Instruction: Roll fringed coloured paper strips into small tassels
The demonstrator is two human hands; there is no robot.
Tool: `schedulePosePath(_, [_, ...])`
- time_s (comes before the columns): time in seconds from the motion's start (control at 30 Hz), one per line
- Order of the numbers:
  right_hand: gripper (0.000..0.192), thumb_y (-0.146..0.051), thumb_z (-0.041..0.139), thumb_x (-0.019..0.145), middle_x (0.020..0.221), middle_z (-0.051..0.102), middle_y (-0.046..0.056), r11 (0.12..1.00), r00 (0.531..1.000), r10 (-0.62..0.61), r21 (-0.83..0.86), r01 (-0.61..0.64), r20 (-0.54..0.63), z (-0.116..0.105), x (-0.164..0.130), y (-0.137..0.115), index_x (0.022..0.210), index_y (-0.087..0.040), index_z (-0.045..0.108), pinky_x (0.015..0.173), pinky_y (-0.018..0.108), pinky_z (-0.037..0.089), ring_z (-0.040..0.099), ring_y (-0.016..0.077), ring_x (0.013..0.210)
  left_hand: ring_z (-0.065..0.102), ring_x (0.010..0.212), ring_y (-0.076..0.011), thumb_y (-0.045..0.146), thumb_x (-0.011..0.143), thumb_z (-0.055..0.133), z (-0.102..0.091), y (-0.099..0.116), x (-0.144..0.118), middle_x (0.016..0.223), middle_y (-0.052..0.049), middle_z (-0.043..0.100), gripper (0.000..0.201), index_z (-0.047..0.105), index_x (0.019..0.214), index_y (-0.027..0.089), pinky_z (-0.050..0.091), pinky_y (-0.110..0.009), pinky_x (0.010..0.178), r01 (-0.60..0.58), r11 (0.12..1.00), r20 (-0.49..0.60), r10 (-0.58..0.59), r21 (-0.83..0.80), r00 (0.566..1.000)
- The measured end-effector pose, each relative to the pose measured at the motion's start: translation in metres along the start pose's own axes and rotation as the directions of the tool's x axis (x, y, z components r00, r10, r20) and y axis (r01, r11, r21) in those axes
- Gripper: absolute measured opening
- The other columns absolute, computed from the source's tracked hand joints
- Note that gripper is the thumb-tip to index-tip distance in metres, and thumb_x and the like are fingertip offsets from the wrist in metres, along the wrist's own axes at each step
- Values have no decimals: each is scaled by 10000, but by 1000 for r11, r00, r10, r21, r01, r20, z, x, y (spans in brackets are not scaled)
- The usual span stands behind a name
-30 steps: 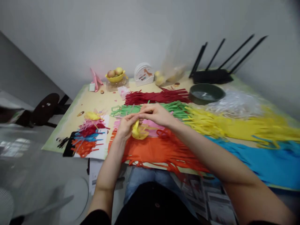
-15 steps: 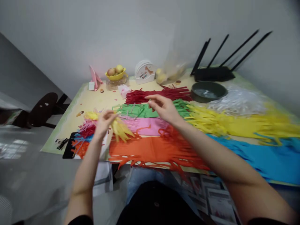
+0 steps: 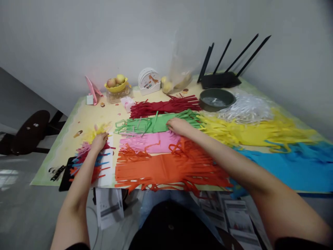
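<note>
My left hand (image 3: 99, 141) reaches out to the left and grips a bundle of yellow paper strips (image 3: 95, 131). It holds the bundle over a mixed pile of pink, red, blue and orange strips (image 3: 85, 159) that lies on a white sheet. My right hand (image 3: 179, 125) rests palm down on the green fringed paper (image 3: 145, 124). Its fingertips are curled onto the strips, and whether they pinch one is hidden. Pink fringed paper (image 3: 151, 142) and orange fringed paper (image 3: 161, 168) lie just in front of that hand.
Dark red (image 3: 163, 105), yellow (image 3: 255, 133) and blue (image 3: 291, 166) fringed sheets cover the table. A dark bowl (image 3: 217, 99), white shreds (image 3: 247, 108), a black router (image 3: 221, 80), a fruit bowl (image 3: 116, 85) and a plastic bag (image 3: 177, 78) stand at the back. A black object (image 3: 65, 170) lies at the table's front-left edge.
My left hand has carried the yellow bundle from the table's middle out to the mixed pile on the left. My right hand has let it go and dropped onto the green strips.
</note>
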State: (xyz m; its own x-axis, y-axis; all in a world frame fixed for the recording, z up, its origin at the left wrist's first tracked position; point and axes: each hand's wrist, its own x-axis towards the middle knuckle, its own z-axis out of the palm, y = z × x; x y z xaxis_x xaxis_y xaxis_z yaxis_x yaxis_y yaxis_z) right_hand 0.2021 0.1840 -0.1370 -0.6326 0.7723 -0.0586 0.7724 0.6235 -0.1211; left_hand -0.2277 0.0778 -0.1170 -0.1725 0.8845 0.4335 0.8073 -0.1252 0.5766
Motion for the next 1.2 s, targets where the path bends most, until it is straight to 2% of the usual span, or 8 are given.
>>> schedulePosePath(0.13, [287, -115, 539, 880, 1119, 695, 211, 996, 995, 28, -85, -20, 95, -1, 4, 10, 1118, -66, 693, 856, 334, 473, 657, 290, 1069, 652, 940, -248, 348, 877, 664, -1, 22, 14, 831, -83, 679, 212, 658, 767, 166, 486, -451, 949, -72, 989, 134, 55, 126, 989])
schedulePosePath(0.2, [309, -118, 499, 903, 1138, 684, 222, 993, 993, 48, -113, -36, 109, -3, 4, 11, 1153, -67, 673, 865, 355, 476, 658, 297, 1080, 648, 990, -295, 290, 861, 635, 20, 50, 26, 832, -117, 688, 159, 671, 747, 186, 448, -466, 996, -141, 980, 193, 113, 139, 975])
schedulePosePath(0.3, [325, -139, 459, 934, 1167, 668, 233, 989, 992, 70, -134, -55, 109, -5, 3, 11, 1188, -68, 648, 898, 377, 470, 650, 300, 1112, 655, 1011, -278, 234, 872, 566, 85, 106, 36, 982, -132, 715, 163, 718, 907, 190, 467, -422, 990, -277, 957, 359, 230, 84, 905])
schedulePosePath(0.4, [347, -203, 554, 905, 1183, 661, 218, 990, 991, 68, -130, -52, 118, -8, 2, 11, 1226, -95, 632, 904, 370, 470, 647, 301, 1120, 665, 1039, -229, 166, 848, 565, 160, 158, 38, 1078, -97, 722, 225, 736, 991, 200, 491, -339, 985, -385, 923, 543, 326, -5, 774])
schedulePosePath(0.47, [379, -237, 602, 884, 1189, 658, 206, 991, 990, 63, -124, -47, 125, -9, 0, 12, 1242, -117, 627, 889, 362, 476, 652, 300, 1107, 662, 1065, -229, 114, 799, 584, 198, 179, 39, 1092, -103, 717, 255, 745, 985, 179, 487, -328, 1005, -418, 908, 623, 338, -20, 705])
schedulePosePath(0.53, [376, -232, 581, 897, 1196, 651, 206, 992, 991, 62, -120, -48, 117, -9, -2, 13, 1254, -120, 622, 881, 358, 476, 653, 298, 1103, 655, 1081, -256, 111, 756, 623, 221, 186, 40, 1095, -135, 704, 255, 749, 976, 141, 485, -351, 1019, -430, 903, 670, 319, 0, 670])
schedulePosePath(0.8, [295, -178, 468, 942, 1139, 678, 157, 997, 995, 70, -47, -66, 73, -9, -4, 30, 1135, -147, 690, 811, 286, 442, 665, 241, 1028, 625, 1151, -280, 201, 764, 686, 228, 169, 48, 1204, -166, 651, 361, 718, 1113, 114, 461, -361, 1069, -412, 911, 705, 277, 24, 653])
schedulePosePath(1.2, [233, -199, 600, 865, 1158, 675, 129, 988, 990, 129, 84, -133, 52, -6, -3, 42, 1078, -150, 682, 799, 243, 406, 624, 217, 1054, 670, 1027, -256, 291, 747, 726, 230, 167, 62, 1096, -125, 741, 231, 761, 929, 152, 502, -356, 965, -277, 961, 716, 208, -20, 666])
